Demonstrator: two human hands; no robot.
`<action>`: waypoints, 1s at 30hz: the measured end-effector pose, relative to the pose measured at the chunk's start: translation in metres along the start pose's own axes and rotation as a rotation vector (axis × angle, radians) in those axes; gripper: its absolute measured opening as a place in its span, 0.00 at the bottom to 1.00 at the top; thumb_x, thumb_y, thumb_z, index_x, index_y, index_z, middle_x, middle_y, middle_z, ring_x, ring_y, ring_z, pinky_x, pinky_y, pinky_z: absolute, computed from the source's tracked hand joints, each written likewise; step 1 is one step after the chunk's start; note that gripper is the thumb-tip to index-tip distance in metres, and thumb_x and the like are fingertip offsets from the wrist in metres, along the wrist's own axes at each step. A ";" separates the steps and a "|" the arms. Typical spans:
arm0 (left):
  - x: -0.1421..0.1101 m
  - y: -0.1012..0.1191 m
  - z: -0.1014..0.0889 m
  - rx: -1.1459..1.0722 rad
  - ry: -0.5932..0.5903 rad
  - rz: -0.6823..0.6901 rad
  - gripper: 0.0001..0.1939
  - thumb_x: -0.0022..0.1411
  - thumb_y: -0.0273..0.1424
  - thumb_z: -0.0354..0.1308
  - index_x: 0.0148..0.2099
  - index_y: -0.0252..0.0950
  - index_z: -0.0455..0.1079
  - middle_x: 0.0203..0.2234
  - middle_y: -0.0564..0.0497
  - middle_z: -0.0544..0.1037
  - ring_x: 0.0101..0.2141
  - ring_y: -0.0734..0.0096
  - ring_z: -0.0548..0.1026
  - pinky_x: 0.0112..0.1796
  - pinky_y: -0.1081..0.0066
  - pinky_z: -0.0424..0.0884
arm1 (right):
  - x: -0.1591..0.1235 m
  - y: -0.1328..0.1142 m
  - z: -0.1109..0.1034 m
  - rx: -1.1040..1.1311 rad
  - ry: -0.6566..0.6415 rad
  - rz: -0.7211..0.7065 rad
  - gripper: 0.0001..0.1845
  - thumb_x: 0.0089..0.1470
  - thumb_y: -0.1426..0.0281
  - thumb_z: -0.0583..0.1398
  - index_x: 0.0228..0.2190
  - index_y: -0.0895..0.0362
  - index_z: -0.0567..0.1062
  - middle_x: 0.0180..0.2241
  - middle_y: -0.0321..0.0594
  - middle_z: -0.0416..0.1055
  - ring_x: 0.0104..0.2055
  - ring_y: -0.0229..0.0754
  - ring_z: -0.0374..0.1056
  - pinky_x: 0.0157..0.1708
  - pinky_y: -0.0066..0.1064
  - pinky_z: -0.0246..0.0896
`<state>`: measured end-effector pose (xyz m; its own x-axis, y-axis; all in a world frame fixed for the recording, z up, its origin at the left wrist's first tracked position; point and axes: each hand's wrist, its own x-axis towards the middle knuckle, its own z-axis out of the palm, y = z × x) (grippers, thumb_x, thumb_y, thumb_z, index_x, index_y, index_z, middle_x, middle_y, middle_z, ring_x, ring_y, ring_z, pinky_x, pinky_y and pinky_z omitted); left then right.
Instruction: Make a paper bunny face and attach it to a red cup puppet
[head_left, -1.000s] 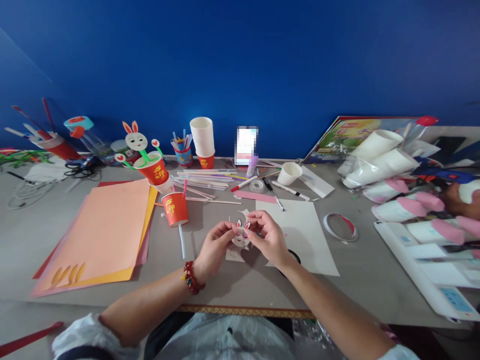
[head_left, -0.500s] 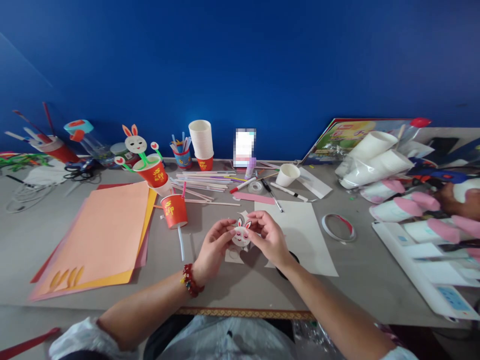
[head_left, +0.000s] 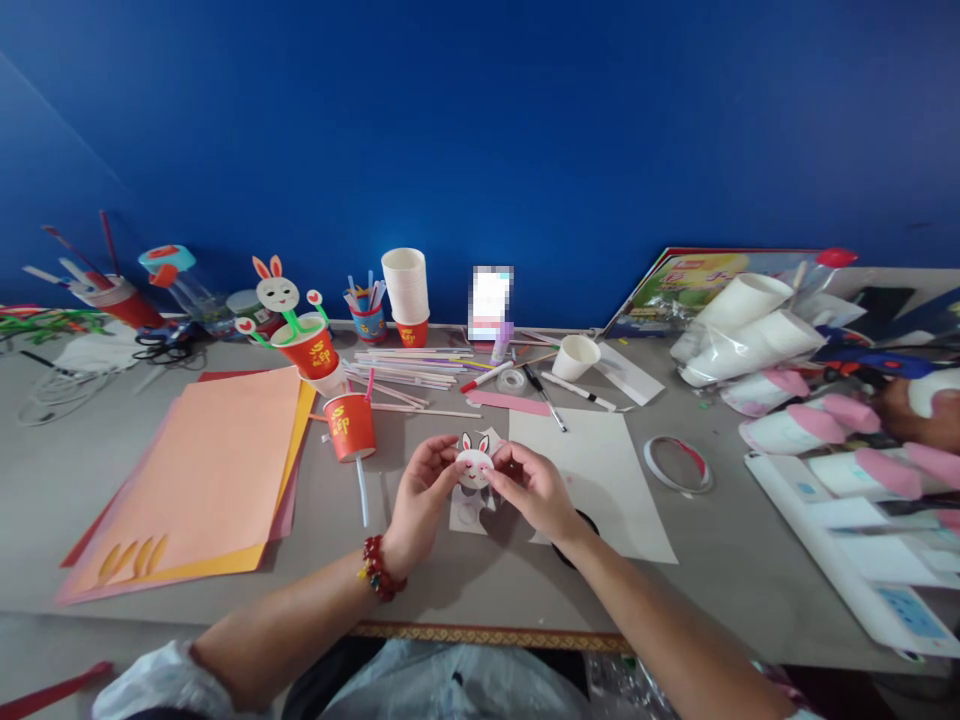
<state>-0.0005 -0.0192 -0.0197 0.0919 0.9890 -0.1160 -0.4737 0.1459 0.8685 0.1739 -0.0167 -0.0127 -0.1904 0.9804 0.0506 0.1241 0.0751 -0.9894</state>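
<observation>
A small paper rabbit face (head_left: 475,470), round and white with two upright ears and pink cheeks, is held up just above the table. My left hand (head_left: 425,492) pinches its left edge between thumb and fingers. On the opposite edge, my right hand (head_left: 534,485) grips it the same way. Under the hands lie white paper scraps (head_left: 466,516), partly covered by their shadow. Left of my hands, a red paper cup (head_left: 350,428) sits upside down with a pale straw (head_left: 364,492) beneath it. A sheet of white paper (head_left: 630,500) lies to the right.
Coloured paper sheets (head_left: 217,470) cover the left. Behind them stands a red cup with a rabbit figure (head_left: 277,294). Loose straws (head_left: 412,368), a white cup (head_left: 576,357) and pens lie along the back. A tape roll (head_left: 679,464) and pink-and-white paper crafts (head_left: 795,425) are at right.
Both hands still hold the rabbit face, which has shifted slightly left and turned a little more upright. The whole view has moved slightly; the other things rest as before.
</observation>
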 end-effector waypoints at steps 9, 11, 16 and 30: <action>-0.001 0.007 0.002 -0.060 0.039 -0.001 0.11 0.60 0.35 0.65 0.41 0.36 0.71 0.33 0.52 0.74 0.31 0.76 0.71 0.35 0.75 0.69 | 0.002 0.002 -0.002 0.148 -0.025 0.088 0.15 0.56 0.59 0.65 0.28 0.55 0.69 0.26 0.33 0.65 0.27 0.35 0.64 0.27 0.27 0.57; 0.000 0.006 0.001 -0.047 0.048 0.016 0.10 0.59 0.36 0.66 0.37 0.36 0.70 0.29 0.54 0.73 0.29 0.77 0.69 0.34 0.75 0.67 | 0.002 0.002 -0.003 0.154 -0.033 0.097 0.15 0.55 0.58 0.65 0.29 0.55 0.70 0.27 0.33 0.66 0.28 0.35 0.64 0.27 0.27 0.58; 0.004 0.003 -0.003 -0.025 0.029 -0.044 0.14 0.58 0.38 0.67 0.33 0.36 0.66 0.22 0.57 0.69 0.25 0.78 0.67 0.30 0.77 0.63 | 0.002 -0.002 -0.007 0.177 -0.029 0.135 0.16 0.54 0.57 0.65 0.29 0.56 0.71 0.27 0.32 0.66 0.28 0.35 0.65 0.29 0.27 0.61; 0.002 0.005 0.000 0.098 -0.014 -0.043 0.16 0.55 0.39 0.69 0.39 0.36 0.70 0.29 0.55 0.73 0.28 0.77 0.69 0.31 0.76 0.65 | 0.003 -0.005 -0.013 0.208 -0.049 0.154 0.16 0.52 0.56 0.66 0.29 0.56 0.72 0.26 0.32 0.67 0.28 0.36 0.64 0.30 0.27 0.63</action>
<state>-0.0026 -0.0169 -0.0156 0.1225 0.9813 -0.1482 -0.3814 0.1844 0.9058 0.1848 -0.0116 -0.0057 -0.2323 0.9670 -0.1043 -0.0471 -0.1182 -0.9919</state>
